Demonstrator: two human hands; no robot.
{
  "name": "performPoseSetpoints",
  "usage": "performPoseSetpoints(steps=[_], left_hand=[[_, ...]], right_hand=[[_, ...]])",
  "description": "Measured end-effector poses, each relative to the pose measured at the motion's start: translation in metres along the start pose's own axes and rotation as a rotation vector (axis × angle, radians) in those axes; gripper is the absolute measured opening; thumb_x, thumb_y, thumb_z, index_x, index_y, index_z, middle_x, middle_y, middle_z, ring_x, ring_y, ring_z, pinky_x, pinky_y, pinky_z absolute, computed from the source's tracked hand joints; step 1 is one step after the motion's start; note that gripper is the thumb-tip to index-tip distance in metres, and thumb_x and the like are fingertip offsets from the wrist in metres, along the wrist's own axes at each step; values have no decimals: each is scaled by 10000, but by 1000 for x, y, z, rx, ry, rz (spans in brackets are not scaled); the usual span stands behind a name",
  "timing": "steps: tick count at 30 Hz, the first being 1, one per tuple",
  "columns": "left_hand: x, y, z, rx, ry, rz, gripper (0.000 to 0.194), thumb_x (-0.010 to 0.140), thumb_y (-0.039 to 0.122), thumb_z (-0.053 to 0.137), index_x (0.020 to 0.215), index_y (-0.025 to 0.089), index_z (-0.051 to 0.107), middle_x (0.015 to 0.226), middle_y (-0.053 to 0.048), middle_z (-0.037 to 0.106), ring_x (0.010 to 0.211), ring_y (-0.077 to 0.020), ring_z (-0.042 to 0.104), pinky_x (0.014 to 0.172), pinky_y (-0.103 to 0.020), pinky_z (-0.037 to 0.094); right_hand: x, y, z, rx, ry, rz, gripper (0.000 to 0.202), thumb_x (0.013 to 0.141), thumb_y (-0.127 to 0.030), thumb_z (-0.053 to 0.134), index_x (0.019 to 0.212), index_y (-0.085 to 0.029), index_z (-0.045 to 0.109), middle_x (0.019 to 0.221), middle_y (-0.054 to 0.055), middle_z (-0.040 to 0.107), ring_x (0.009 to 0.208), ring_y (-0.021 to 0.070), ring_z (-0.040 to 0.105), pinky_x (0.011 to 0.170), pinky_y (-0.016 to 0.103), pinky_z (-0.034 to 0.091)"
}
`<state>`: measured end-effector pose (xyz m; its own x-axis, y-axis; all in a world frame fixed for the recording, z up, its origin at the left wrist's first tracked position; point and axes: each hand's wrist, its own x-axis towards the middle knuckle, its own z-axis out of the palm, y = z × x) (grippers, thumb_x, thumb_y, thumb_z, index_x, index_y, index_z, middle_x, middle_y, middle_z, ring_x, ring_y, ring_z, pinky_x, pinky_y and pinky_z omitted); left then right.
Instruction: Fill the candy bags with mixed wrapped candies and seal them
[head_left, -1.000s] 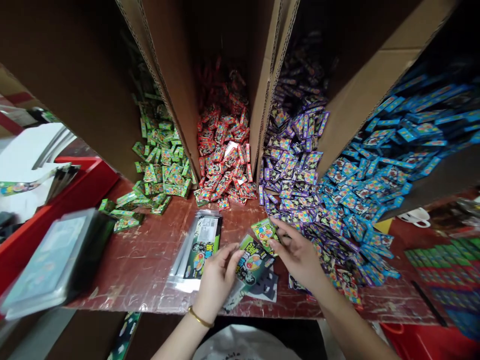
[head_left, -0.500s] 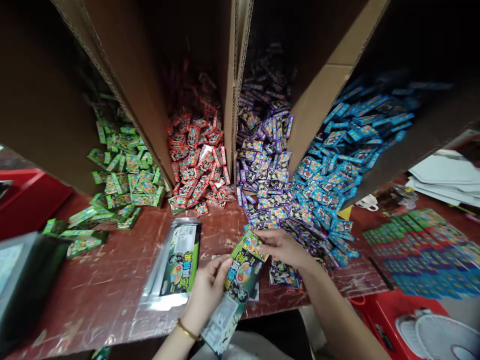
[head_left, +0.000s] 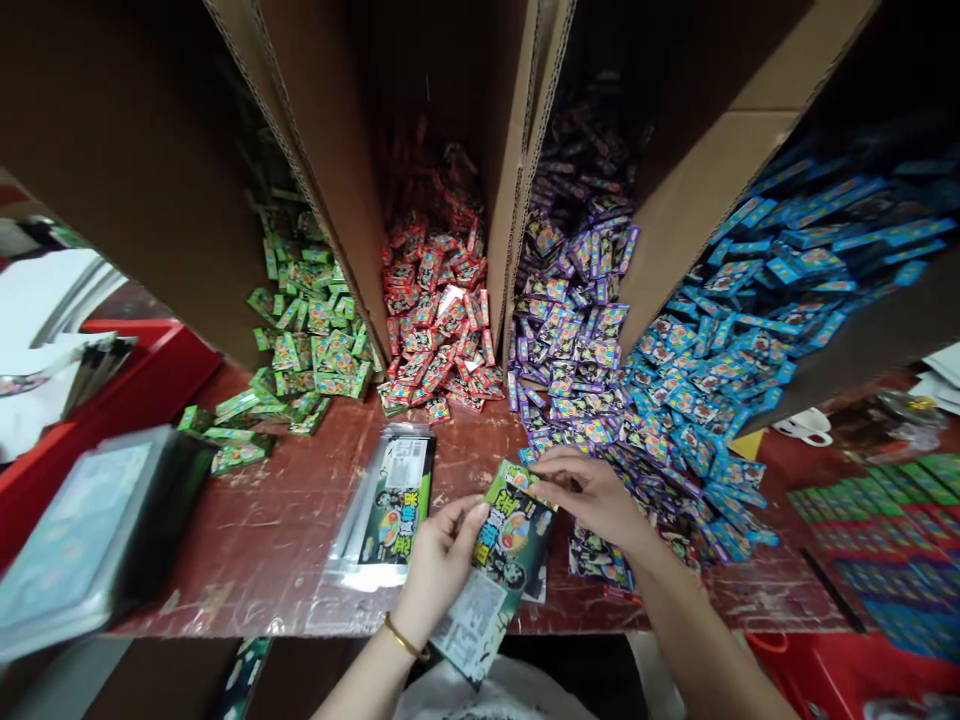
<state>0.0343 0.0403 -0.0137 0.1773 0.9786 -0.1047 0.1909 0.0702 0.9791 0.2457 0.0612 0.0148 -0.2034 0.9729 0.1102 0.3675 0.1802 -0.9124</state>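
Note:
A dark green and black printed candy pouch (head_left: pixel 480 610) is held slanted over the table's front edge. My left hand (head_left: pixel 442 560) pinches its left side between thumb and fingers. At the pouch's upper end my right hand (head_left: pixel 589 497) closes its fingertips on a small green candy packet (head_left: pixel 516 476) with colourful round sweets printed on it. How much of this packet sits inside the pouch I cannot tell. A stack of similar flat pouches (head_left: pixel 397 500) in clear plastic lies left of my hands. Under my right forearm are several dark packets (head_left: pixel 596 555).
Upright cardboard boxes (head_left: pixel 517 230) spill green packets (head_left: pixel 315 340), red packets (head_left: pixel 442 320), purple packets (head_left: pixel 574 350) and blue packets (head_left: pixel 697 370) onto the red table (head_left: pixel 262 540). A clear-plastic stack (head_left: pixel 82 520) and red bin (head_left: pixel 176 370) stand left; striped packet rows (head_left: pixel 892 540) lie right.
The view has shifted left, so the scene sits further right. Both hands keep hold at the pouch's upper part, with only slight movement of the fingers.

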Motion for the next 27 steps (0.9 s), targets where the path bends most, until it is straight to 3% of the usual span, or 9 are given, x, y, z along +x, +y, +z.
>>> performPoseSetpoints(steps=[3, 7, 9, 12, 15, 17, 20, 24, 27], left_hand=[[0, -2, 1, -169, 4, -58, 352, 810, 443, 567, 940, 134, 675, 916, -89, 717, 848, -222, 649, 776, -313, 508], [-3, -14, -6, -340, 54, -88, 353, 789, 466, 594, 892, 132, 643, 808, -59, 695, 739, -172, 625, 700, -269, 487], [-4, -22, -14, -399, 71, -127, 345, 744, 454, 656, 864, 132, 628, 758, -47, 684, 700, -156, 615, 678, -254, 474], [-5, -28, -27, -472, 59, -212, 375, 653, 417, 751, 861, 129, 631, 740, -50, 684, 710, -162, 623, 698, -256, 471], [-7, -25, -39, -461, 72, -237, 344, 671, 435, 732, 818, 139, 637, 760, -43, 684, 724, -161, 618, 708, -254, 470], [-7, -24, -48, -450, 143, -241, 345, 702, 483, 687, 782, 154, 620, 772, -30, 680, 747, -165, 619, 716, -253, 475], [-4, -28, -60, -450, 245, -281, 381, 732, 545, 623, 799, 171, 596, 808, -26, 686, 781, -184, 634, 701, -263, 489], [9, -37, -62, -478, 158, -265, 412, 759, 564, 581, 870, 167, 579, 759, -28, 689, 718, -196, 651, 621, -276, 499], [19, -34, -46, -491, 72, -191, 398, 774, 542, 579, 901, 165, 577, 735, -28, 684, 713, -200, 655, 641, -293, 509]], right_hand=[[-3, -1, 14, 40, -29, -41, 180, 739, -356, 691, 656, -197, 680, 974, 61, 619, 884, 178, 593, 799, 309, 473], [12, -2, 32, 31, -138, -108, 197, 747, -380, 675, 698, -189, 673, 1113, 82, 570, 994, 197, 555, 882, 335, 441], [43, 0, 43, 81, -91, -88, 235, 761, -407, 644, 672, -191, 664, 1027, 72, 607, 942, 192, 576, 855, 333, 454], [121, 4, 72, 157, 228, 70, 272, 752, -444, 617, 688, -180, 603, 768, 47, 613, 766, 181, 591, 755, 329, 481], [196, 6, 104, 187, 345, 149, 330, 687, -355, 676, 922, -165, 545, 676, -3, 555, 669, 165, 568, 694, 328, 495], [218, 7, 114, 222, 365, 181, 424, 677, -300, 667, 1039, -159, 496, 627, -39, 511, 637, 158, 562, 664, 325, 508], [199, 12, 103, 322, 296, 219, 503, 677, -299, 641, 1131, -179, 463, 634, -53, 507, 600, 148, 578, 579, 310, 532], [126, 21, 68, 620, 67, 318, 434, 607, -303, 721, 992, -198, 551, 844, 6, 603, 702, 151, 625, 582, 289, 550], [84, 19, 57, 670, 150, 306, 390, 603, -318, 758, 906, -200, 540, 871, 15, 632, 748, 162, 633, 620, 294, 550]])
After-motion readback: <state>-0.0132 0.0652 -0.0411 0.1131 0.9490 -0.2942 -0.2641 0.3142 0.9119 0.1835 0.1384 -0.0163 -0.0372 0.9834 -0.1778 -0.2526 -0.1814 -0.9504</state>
